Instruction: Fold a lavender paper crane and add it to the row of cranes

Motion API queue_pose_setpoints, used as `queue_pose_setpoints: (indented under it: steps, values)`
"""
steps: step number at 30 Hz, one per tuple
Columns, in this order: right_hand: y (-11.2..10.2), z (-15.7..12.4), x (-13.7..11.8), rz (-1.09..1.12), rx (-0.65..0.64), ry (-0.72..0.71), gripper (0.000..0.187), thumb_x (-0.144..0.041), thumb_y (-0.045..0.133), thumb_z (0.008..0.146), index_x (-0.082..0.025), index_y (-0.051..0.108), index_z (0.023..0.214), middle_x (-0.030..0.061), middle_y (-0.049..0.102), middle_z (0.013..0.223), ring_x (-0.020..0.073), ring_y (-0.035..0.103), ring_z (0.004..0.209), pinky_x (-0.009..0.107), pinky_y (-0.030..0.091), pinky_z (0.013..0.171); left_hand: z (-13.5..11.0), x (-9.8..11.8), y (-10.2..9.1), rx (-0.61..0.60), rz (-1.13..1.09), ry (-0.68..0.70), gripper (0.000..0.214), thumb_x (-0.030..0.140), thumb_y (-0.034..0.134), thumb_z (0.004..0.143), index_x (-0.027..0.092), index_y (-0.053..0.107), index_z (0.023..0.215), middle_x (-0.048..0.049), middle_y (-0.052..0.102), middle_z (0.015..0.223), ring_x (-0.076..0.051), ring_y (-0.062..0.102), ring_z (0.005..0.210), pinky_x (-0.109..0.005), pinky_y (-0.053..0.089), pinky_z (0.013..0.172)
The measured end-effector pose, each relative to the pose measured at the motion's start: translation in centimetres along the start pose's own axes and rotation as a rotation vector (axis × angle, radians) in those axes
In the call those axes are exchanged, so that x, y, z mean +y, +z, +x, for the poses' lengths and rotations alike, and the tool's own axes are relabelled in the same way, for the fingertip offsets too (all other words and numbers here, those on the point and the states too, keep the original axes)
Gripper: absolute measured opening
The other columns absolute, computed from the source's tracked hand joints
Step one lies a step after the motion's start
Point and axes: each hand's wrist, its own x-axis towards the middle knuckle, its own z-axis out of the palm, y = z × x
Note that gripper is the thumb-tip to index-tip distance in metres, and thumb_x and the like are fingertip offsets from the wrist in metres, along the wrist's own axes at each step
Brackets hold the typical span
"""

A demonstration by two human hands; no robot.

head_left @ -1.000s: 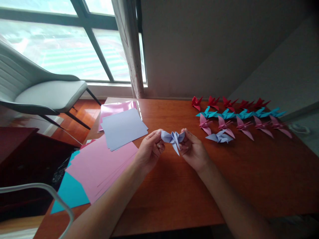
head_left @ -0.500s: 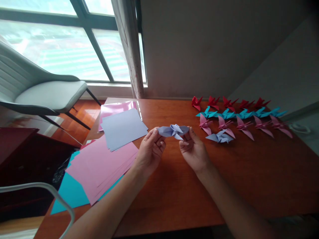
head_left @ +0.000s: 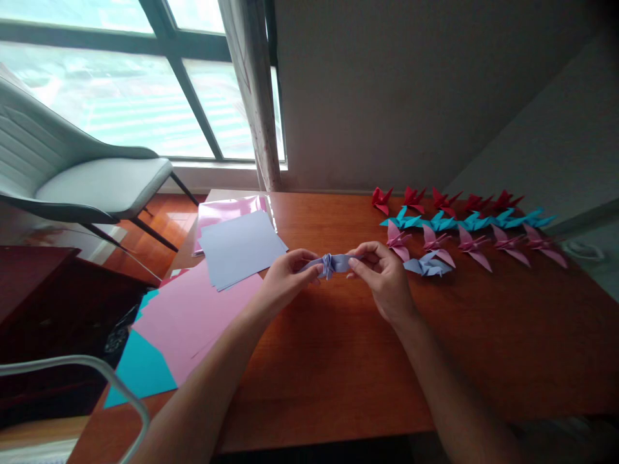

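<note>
A lavender paper crane [head_left: 330,263] hangs between both hands above the wooden table [head_left: 338,361]. My left hand [head_left: 285,280] pinches its left wing tip. The other wing tip is pinched by my right hand [head_left: 384,277], and the wings are drawn out flat and level. Just right of my right hand a finished lavender crane [head_left: 425,265] rests on the table.
Rows of red cranes [head_left: 442,198], teal cranes [head_left: 467,221] and pink cranes [head_left: 476,243] line the table's far right. Stacks of lavender sheets [head_left: 239,248], pink sheets [head_left: 193,316] and teal sheets [head_left: 138,370] lie at the left. A grey chair [head_left: 97,187] stands by the window.
The crane was turned from wings facing me to wings stretched out flat. Both hands rolled knuckles-up and moved slightly apart and away from me.
</note>
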Motion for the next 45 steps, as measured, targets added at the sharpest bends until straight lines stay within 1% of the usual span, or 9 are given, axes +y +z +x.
queue_pose_setpoints:
  steps: [8, 11, 14, 19, 24, 31, 34, 38, 45]
  values:
    - [-0.6, -0.1, 0.2, -0.69, -0.138, -0.272, 0.004, -0.024, 0.063, 0.086, -0.021, 0.063, 0.089, 0.0046, 0.072, 0.087, 0.0196, 0.07, 0.079, 0.03, 0.056, 0.068, -0.1, -0.6, 0.0, -0.078, 0.272, 0.058, 0.025, 0.035, 0.061, 0.09, 0.014, 0.07, 0.08, -0.0066, 0.074, 0.078, -0.019, 0.067, 0.073, -0.025, 0.047, 0.066]
    - [-0.7, -0.1, 0.1, -0.851, -0.126, -0.335, 0.009, -0.027, 0.064, 0.088, -0.021, 0.065, 0.095, 0.0047, 0.074, 0.085, 0.0203, 0.07, 0.077, 0.03, 0.052, 0.07, -0.2, -0.6, 0.1, -0.081, 0.324, 0.085, 0.026, 0.036, 0.059, 0.091, 0.015, 0.071, 0.081, -0.0063, 0.074, 0.078, -0.018, 0.066, 0.072, -0.024, 0.046, 0.064]
    - [-0.8, 0.0, 0.1, -0.891, -0.139, -0.278, 0.017, -0.028, 0.066, 0.088, -0.02, 0.068, 0.102, 0.0037, 0.074, 0.079, 0.02, 0.069, 0.071, 0.029, 0.048, 0.067, -0.3, -0.4, 0.2, -0.095, 0.369, 0.107, 0.026, 0.035, 0.058, 0.092, 0.016, 0.071, 0.079, -0.0045, 0.072, 0.075, -0.016, 0.062, 0.068, -0.023, 0.043, 0.061]
    - [-0.9, 0.1, 0.0, -0.888, -0.328, -0.204, 0.014, -0.02, 0.061, 0.089, -0.019, 0.073, 0.082, 0.0048, 0.076, 0.081, 0.0188, 0.068, 0.074, 0.028, 0.044, 0.067, -0.5, 0.0, 0.1, -0.125, 0.448, 0.108, 0.025, 0.03, 0.06, 0.088, 0.015, 0.069, 0.07, -0.0012, 0.065, 0.064, -0.013, 0.053, 0.06, -0.023, 0.034, 0.056]
    - [-0.7, -0.1, -0.3, -0.865, -0.405, -0.169, 0.017, -0.02, 0.061, 0.089, -0.018, 0.071, 0.076, 0.0007, 0.07, 0.07, 0.0138, 0.059, 0.064, 0.026, 0.036, 0.06, -0.7, 0.0, 0.1, -0.169, 0.511, 0.07, 0.022, 0.025, 0.06, 0.084, 0.016, 0.069, 0.066, 0.0015, 0.057, 0.055, -0.012, 0.046, 0.054, -0.024, 0.027, 0.052]
    - [-0.5, -0.3, -0.7, -0.886, -0.486, -0.045, 0.013, -0.016, 0.06, 0.084, -0.016, 0.072, 0.078, 0.0002, 0.068, 0.071, 0.0128, 0.055, 0.065, 0.026, 0.032, 0.059, -0.8, -0.4, 0.2, -0.273, 0.437, -0.005, 0.026, 0.033, 0.058, 0.089, 0.015, 0.072, 0.075, -0.004, 0.07, 0.067, -0.016, 0.061, 0.061, -0.023, 0.038, 0.056]
    - [-0.8, -0.2, -1.1, -0.753, -0.546, 0.069, 0.011, -0.018, 0.062, 0.082, -0.016, 0.068, 0.073, -0.0021, 0.061, 0.066, 0.0116, 0.05, 0.063, 0.025, 0.029, 0.057, -1.0, 0.1, 0.1, -0.37, 0.233, -0.107, 0.027, 0.037, 0.061, 0.088, 0.014, 0.071, 0.079, -0.0054, 0.071, 0.07, -0.017, 0.064, 0.064, -0.024, 0.044, 0.059]
    - [-1.5, -0.1, -1.5, -0.314, -0.677, 0.219, 0.03, -0.036, 0.061, 0.09, -0.016, 0.06, 0.067, -0.0019, 0.056, 0.063, 0.0114, 0.049, 0.061, 0.024, 0.035, 0.058, -1.3, 1.3, -0.1, -0.442, -0.001, -0.181, 0.037, 0.048, 0.062, 0.09, 0.013, 0.071, 0.08, -0.0045, 0.069, 0.068, -0.014, 0.06, 0.062, -0.023, 0.039, 0.056]
    - [-0.8, -0.4, 0.0, 0.145, -0.621, 0.307, 0.033, -0.045, 0.07, 0.087, -0.015, 0.068, 0.074, 0.0003, 0.059, 0.064, 0.0111, 0.049, 0.057, 0.024, 0.039, 0.054, -1.5, 1.3, 0.3, -0.301, -0.288, -0.158, 0.037, 0.047, 0.075, 0.082, 0.014, 0.064, 0.07, -0.0004, 0.062, 0.065, -0.009, 0.051, 0.059, -0.022, 0.034, 0.055]
